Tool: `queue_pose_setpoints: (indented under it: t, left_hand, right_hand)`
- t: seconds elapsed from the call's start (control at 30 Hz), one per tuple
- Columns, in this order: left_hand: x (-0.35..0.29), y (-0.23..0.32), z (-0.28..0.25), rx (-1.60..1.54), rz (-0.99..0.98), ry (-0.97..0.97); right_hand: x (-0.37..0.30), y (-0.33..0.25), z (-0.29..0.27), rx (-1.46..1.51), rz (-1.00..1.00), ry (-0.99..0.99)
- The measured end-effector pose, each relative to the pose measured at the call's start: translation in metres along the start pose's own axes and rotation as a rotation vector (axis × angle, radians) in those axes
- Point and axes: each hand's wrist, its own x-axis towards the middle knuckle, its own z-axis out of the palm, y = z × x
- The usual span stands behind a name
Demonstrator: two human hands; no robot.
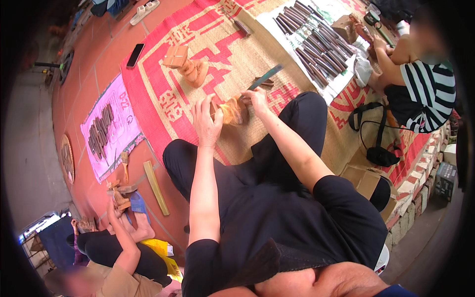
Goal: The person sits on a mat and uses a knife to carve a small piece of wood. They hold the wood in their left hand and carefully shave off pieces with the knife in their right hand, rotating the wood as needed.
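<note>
I sit cross-legged on a red and straw-coloured woven mat (232,49). Between my knees is a light-brown carved wooden piece (230,112), partly blurred. My left hand (205,121) is closed around its left end. In the fingers of my right hand (257,100) is a flat grey-blue metal tool (269,74), possibly a file; it slants away to the upper right, its lower end close to the wood. Just beyond my left hand stands another wooden carving (193,72) with a squared block at one end.
Dark-handled tools (316,47) lie in rows on a white sheet; more (101,131) lie on a pink sheet. A phone (135,55), wooden strip (156,188), brush (124,166), black bag (382,156) and cardboard box (363,180) surround me. Co-workers sit right (428,89) and lower left (123,252).
</note>
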Motion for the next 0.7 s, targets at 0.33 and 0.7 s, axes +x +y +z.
queue_pose_setpoints:
  t: [0.33, 0.7]
  left_hand:
    - [-0.002, 0.0, 0.0, -0.023, 0.011, -0.016]
    - [0.0, -0.002, 0.007, 0.051, 0.066, -0.031]
  right_hand:
    - [-0.009, -0.006, 0.007, -0.096, -0.085, -0.08]
    - [-0.005, 0.002, 0.007, -0.094, -0.043, -0.148]
